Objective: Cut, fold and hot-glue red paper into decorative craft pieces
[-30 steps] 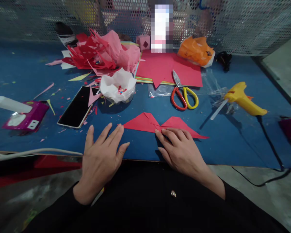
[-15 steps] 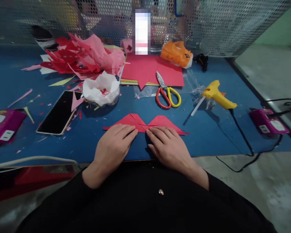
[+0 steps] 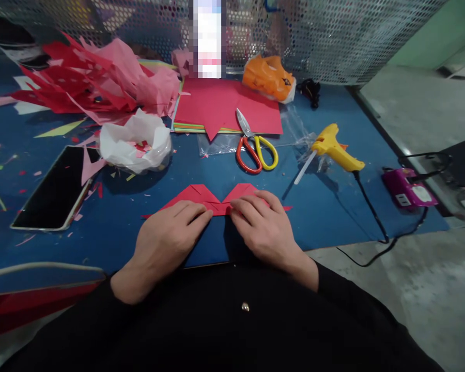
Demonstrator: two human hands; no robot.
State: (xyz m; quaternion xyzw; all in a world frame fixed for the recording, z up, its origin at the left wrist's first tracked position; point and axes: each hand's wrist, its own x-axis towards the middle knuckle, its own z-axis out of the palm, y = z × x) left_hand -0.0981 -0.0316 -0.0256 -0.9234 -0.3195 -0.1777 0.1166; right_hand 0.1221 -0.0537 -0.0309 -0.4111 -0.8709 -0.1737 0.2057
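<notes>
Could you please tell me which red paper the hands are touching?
The folded red paper with two peaks, under the left hand and right hand; the red sheet and red paper pile lie farther back.

Readable text, whole frame: none.
Soft orange plastic packet with a white end (image 3: pixel 269 77), upper right of centre: small dark mark near its right end, too small to read.
Upright bright screen (image 3: pixel 209 41), top centre: coarsely pixelated, pink band low down, text illegible.
Purple plastic power block (image 3: pixel 408 187), right side: pale socket face with dark slots, no legible print.
Black rounded object with a whitish band (image 3: pixel 17 44), upper left corner: blurred, can't tell whether the band carries lettering.
</notes>
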